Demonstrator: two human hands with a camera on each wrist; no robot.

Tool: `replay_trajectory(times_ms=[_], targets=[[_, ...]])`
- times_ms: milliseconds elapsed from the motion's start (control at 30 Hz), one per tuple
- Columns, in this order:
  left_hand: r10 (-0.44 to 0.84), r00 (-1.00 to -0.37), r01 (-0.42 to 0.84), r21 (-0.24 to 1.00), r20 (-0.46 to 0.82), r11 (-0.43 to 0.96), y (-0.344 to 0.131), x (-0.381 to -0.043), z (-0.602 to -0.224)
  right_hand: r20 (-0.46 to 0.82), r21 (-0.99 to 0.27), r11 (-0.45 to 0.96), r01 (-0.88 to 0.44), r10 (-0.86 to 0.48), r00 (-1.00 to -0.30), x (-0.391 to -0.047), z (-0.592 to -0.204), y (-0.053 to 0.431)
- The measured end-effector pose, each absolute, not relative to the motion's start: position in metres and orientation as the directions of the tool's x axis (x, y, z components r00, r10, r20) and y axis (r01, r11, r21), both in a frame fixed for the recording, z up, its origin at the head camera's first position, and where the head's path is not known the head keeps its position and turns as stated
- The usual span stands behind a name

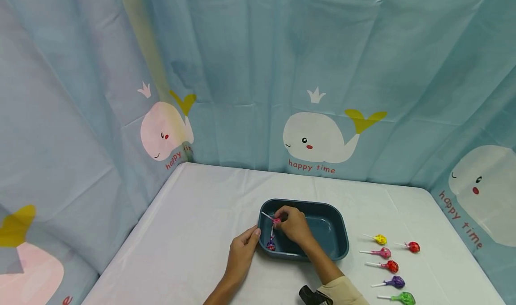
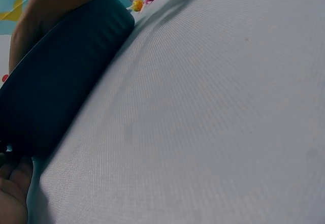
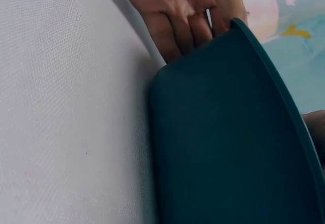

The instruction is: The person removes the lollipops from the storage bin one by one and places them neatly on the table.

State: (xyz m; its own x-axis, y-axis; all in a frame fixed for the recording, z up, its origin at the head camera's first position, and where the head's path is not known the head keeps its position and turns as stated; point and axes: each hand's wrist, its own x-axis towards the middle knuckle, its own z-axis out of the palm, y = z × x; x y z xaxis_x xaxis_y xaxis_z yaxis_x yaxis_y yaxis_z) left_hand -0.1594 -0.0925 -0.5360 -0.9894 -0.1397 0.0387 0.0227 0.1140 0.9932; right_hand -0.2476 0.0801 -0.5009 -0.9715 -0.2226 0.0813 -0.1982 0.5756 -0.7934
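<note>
My right hand [image 1: 295, 224] reaches into the dark teal tray [image 1: 336, 220] and pinches a pink-wrapped lollipop [image 1: 276, 221] by its candy end. That lollipop's white stick points toward the tray's back left corner. Just below it, a purple and red lollipop [image 1: 271, 244] lies in the tray's left end. My left hand [image 1: 242, 253] touches the tray's left end from outside, its thumb at the rim. In the right wrist view, the left hand's fingers [image 3: 175, 31] lie along the outer wall; the right fingertips are hidden there.
Right of the tray, several wrapped lollipops lie on the white tablecloth [image 1: 193, 238]: yellow [image 1: 380, 239], pink [image 1: 384, 252], red [image 1: 392, 266], another red [image 1: 413, 247], purple [image 1: 397, 281] and green [image 1: 406, 298]. A blue whale-print curtain [image 1: 250, 130] hangs behind.
</note>
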Motion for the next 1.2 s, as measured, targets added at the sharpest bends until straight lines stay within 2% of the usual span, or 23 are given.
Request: replay_trajectory(times_ms=[333, 667, 1200], targets=[[-0.142, -0.988, 0.051, 0.991, 0.069, 0.125, -0.093, -0.157, -0.535, 0.04, -0.851, 0.506, -0.138, -0.2, -0.979, -0.239, -0.496, 0.089], [-0.15, -0.986, 0.055, 0.991, 0.073, 0.121, -0.093, -0.158, -0.535, 0.036, -0.828, 0.546, -0.13, -0.179, -0.983, -0.227, -0.491, 0.105], [-0.154, -0.986, 0.04, 0.987, 0.065, 0.158, -0.093, -0.158, -0.535, 0.029, -0.865, 0.493, -0.088, -0.126, -0.992, -0.208, -0.479, 0.126]])
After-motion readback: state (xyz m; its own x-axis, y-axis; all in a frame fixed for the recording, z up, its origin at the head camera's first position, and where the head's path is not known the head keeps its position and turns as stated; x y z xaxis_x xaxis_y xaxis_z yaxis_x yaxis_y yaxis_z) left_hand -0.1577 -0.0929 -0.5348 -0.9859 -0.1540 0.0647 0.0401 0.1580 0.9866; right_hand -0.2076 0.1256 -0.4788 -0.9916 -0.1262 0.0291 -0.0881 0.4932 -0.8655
